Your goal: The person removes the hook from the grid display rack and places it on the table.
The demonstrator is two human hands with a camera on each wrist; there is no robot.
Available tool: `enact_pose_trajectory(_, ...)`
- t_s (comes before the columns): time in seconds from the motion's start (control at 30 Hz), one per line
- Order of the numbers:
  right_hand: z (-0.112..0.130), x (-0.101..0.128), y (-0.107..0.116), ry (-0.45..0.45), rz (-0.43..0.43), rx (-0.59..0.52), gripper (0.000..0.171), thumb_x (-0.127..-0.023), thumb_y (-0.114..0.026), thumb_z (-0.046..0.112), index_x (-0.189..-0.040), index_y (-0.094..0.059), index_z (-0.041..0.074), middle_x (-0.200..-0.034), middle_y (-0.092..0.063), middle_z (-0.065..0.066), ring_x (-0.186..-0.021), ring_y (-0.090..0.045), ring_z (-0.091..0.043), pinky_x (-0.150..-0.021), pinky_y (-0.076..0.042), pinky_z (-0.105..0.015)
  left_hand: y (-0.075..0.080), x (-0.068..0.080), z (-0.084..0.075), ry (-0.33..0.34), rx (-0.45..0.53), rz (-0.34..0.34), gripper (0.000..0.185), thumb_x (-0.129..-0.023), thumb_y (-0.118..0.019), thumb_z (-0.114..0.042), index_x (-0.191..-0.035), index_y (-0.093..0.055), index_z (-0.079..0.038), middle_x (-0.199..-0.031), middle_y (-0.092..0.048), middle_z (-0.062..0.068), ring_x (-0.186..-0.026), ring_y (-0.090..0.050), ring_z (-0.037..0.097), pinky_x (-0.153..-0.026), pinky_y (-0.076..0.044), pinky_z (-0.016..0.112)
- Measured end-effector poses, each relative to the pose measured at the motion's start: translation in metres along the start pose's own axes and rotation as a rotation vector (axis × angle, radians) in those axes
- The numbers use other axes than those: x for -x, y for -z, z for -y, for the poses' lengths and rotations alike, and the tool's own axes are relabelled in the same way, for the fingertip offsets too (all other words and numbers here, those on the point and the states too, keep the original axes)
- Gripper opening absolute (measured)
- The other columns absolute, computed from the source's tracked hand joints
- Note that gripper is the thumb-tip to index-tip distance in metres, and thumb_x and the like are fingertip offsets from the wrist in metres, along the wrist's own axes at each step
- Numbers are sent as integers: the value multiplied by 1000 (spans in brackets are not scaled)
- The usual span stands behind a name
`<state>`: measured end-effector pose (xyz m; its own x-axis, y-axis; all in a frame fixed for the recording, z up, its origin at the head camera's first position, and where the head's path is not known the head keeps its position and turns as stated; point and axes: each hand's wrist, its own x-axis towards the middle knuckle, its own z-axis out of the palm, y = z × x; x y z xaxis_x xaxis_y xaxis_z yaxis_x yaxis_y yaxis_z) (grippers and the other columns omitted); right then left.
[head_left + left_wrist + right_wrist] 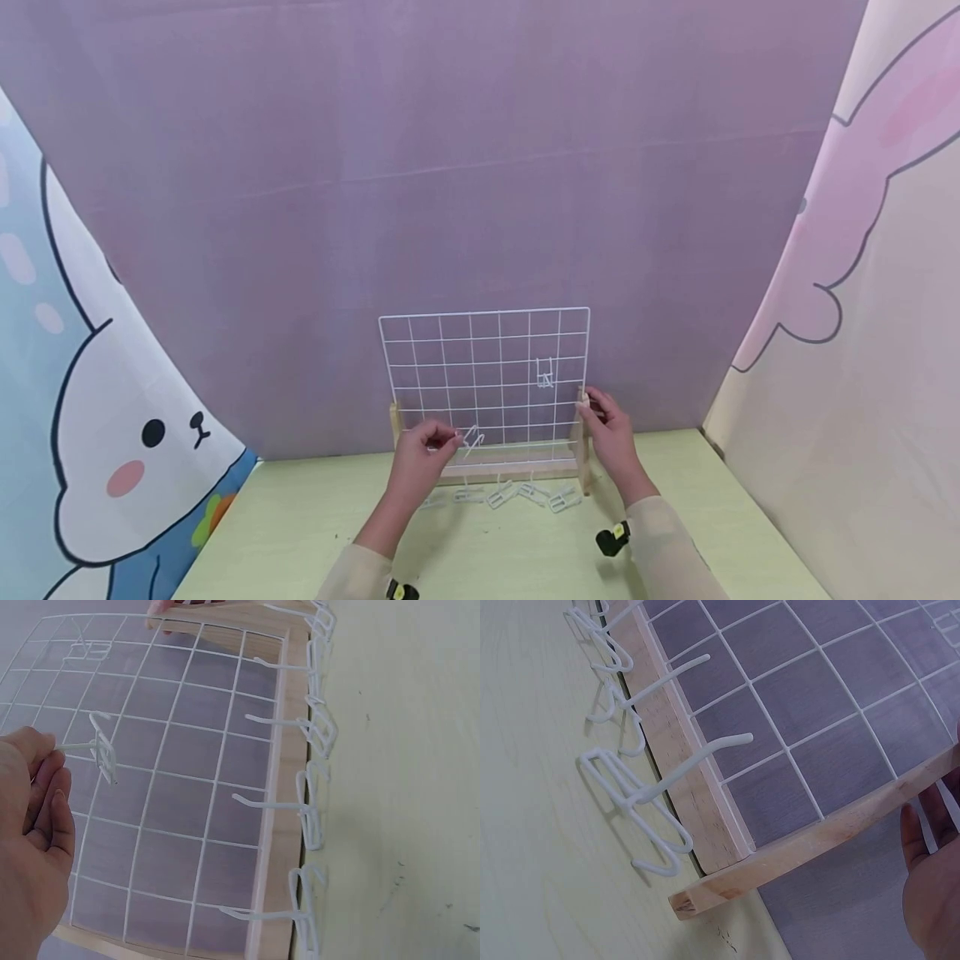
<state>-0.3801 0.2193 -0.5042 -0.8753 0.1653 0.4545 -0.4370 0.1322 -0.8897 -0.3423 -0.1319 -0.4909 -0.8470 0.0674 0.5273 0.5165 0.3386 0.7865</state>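
My left hand (420, 457) pinches the prong of a white wire hook (103, 750) between thumb and fingertips. The hook's looped back faces the white wire grid panel (483, 313) and overlaps its lower part in the head view. That panel stands upright in a wooden stand (582, 454). At the stand's right post, my right hand (613, 432) grips the upper end, thumb in front and other fingers partly hidden behind. Another white hook (545, 373) hangs on the grid's upper right.
Several white wire hooks (564, 499) lie in a row on the pale green tabletop (510, 558), along the stand's front, prongs pointing up. A purple cloth (480, 208) hangs behind. Printed cloths with cartoon figures flank the table on both sides.
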Motion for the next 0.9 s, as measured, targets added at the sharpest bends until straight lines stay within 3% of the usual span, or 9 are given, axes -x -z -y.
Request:
enact_pose_trajectory(0.27,13,5,0,35,-1,-11,36,-108,-69,-1,-143,-65,-9,-133,-65,-31,-104,-65,-8,-87,-58,-17,-1,9,6,22,-8,33,5,-97,-84,-6,-97,-79,-6,-90,-76,-6,-82,-67,13,-75,-58,25)
enact_pose_trajectory(0.53,13,5,-1,33,-9,-6,37,-108,-68,1,-144,-64,-10,-133,-64,-32,-102,-65,-6,-85,-58,-15,-3,18,17,46,-7,39,14,-95,-86,-3,-91,-78,-15,-89,-74,-6,-81,-67,12,-74,-59,26)
enact_pose_trajectory(0.9,14,4,0,10,9,-6,38,-108,-69,0,-144,-64,-9,-135,-64,-32,-104,-65,-6,-87,-58,-16,4,27,30,86,-22,108,15,-96,-83,0,-95,-79,-14,-87,-75,-5,-79,-66,12,-70,-58,24)
